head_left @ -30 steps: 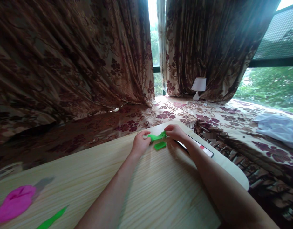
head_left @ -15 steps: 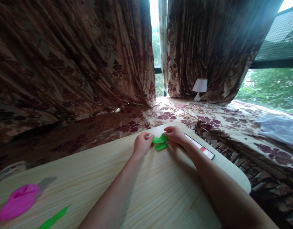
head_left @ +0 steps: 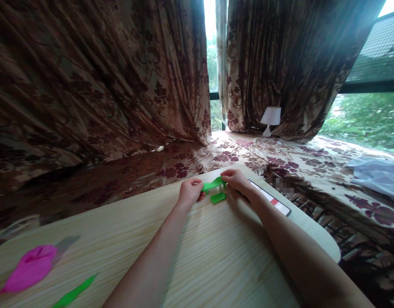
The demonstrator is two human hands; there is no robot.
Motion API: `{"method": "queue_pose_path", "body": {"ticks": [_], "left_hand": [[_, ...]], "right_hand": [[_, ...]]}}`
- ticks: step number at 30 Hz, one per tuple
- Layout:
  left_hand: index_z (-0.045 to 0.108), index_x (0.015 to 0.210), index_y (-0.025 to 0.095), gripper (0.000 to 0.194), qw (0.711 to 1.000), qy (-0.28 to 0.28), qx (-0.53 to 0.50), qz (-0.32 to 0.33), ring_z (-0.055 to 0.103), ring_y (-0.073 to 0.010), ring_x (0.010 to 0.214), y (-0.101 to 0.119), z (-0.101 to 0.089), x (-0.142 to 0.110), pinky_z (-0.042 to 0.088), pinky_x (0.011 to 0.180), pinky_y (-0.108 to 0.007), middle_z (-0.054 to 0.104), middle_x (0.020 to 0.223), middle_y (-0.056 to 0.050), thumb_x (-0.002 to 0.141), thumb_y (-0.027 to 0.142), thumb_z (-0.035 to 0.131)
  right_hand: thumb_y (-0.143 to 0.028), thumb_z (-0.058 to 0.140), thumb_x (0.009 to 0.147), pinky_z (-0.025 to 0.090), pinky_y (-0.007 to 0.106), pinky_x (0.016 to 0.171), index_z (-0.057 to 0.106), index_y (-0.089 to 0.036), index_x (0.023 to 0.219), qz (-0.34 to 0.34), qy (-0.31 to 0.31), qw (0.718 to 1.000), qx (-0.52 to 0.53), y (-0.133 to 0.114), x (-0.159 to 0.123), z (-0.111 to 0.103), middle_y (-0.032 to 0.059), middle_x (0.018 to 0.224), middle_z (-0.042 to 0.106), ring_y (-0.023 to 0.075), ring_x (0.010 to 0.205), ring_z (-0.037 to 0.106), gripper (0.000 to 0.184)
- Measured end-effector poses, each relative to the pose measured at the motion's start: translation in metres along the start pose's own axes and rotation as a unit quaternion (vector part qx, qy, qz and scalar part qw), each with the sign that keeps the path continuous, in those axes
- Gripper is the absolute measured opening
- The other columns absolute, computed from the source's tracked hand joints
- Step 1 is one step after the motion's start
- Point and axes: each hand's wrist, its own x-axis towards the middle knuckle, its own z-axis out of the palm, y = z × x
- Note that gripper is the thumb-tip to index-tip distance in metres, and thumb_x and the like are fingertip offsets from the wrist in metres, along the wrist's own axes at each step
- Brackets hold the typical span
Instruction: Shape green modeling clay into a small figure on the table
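Observation:
A soft bright green strip, like modelling clay, is stretched between my two hands just above the table. My left hand pinches its left end, fingers closed. The right end is pinched by my right hand, also closed. Thin bits of green hang below the strip near each hand. Under it, a small flat green block with rounded corners lies on the wooden table.
A phone with a lit screen lies beside my right forearm. At the table's left are a pink soft lump and a long green pointed piece. Beyond stand a small white lamp, patterned curtains and a white cloth.
The bunched green piece between my hands is now drawn out flatter and raised a little, showing more of the block beneath. The view has shifted slightly.

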Motion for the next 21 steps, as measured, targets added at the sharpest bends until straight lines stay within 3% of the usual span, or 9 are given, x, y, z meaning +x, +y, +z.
{"method": "queue_pose_path", "body": {"ticks": [6, 13, 17, 21], "left_hand": [[0.062, 0.080, 0.015, 0.017, 0.997, 0.019, 0.068, 0.030, 0.053, -0.0109, 0.039, -0.003, -0.002, 0.004, 0.036, 0.034, -0.018, 0.060, 0.055, 0.000, 0.066, 0.023, 0.058], [0.065, 0.079, 0.016, 0.022, 0.990, 0.024, 0.118, 0.077, 0.052, -0.0117, 0.039, -0.010, -0.008, 0.009, 0.038, 0.037, -0.021, 0.058, 0.053, -0.001, 0.072, 0.029, 0.049], [0.066, 0.089, 0.015, 0.026, 0.978, 0.023, 0.136, 0.153, 0.060, -0.0139, 0.066, -0.010, -0.014, 0.013, 0.048, 0.058, -0.024, 0.064, 0.082, -0.006, 0.068, 0.016, 0.050], [0.066, 0.096, 0.022, 0.040, 0.956, -0.033, 0.147, 0.253, 0.053, -0.0169, 0.100, -0.008, -0.014, 0.007, 0.046, 0.082, -0.027, 0.057, 0.109, -0.004, 0.063, 0.006, 0.050]], "right_hand": [[-0.020, 0.060, 0.066, 0.045, 0.022, 0.062, 0.071, -0.016, 0.081, -0.014, 0.015, 0.999, -0.044, 0.000, 0.002, -0.001, 0.0035, 0.074, 0.070, 0.0148, 0.067, 0.062, 0.018], [-0.022, 0.053, 0.074, 0.045, 0.021, 0.064, 0.071, -0.017, 0.081, -0.035, 0.009, 0.997, -0.071, -0.004, -0.001, -0.004, 0.0036, 0.076, 0.070, 0.0145, 0.070, 0.062, 0.020], [-0.017, 0.049, 0.076, 0.045, 0.022, 0.071, 0.068, -0.017, 0.093, -0.058, 0.010, 0.995, -0.083, -0.004, -0.003, -0.013, 0.0045, 0.087, 0.069, 0.0143, 0.078, 0.061, 0.026], [0.000, 0.049, 0.065, 0.045, 0.019, 0.070, 0.066, -0.021, 0.097, -0.099, -0.029, 0.990, -0.094, -0.001, -0.010, -0.020, 0.0027, 0.097, 0.065, 0.0116, 0.077, 0.060, 0.043]]}}
